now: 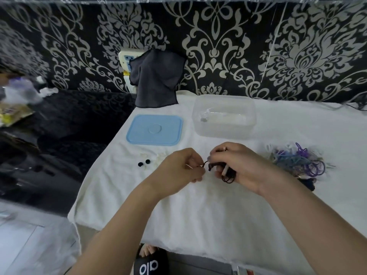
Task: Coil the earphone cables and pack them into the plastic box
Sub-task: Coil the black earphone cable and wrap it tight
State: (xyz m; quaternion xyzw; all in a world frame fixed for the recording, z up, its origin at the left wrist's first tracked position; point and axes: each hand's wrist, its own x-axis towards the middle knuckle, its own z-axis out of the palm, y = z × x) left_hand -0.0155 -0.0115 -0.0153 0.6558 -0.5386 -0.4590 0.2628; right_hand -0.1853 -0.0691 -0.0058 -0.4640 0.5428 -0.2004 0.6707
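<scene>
Two hands at work mid-table: right hand (236, 165) gripping black earphone coil (228, 176), left hand (182, 167) pinching its free end leftward; plastic box (224, 130) open just beyond, nearer right.

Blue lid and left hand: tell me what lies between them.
Head view: between the blue lid and left hand lie small black and white ear tips on the white cloth.

My bench (178, 215) wears a white cloth; behind it the wall (278, 46) — black damask wallpaper — carries a socket panel (125, 58) half-draped by dark cloth (156, 78).
</scene>
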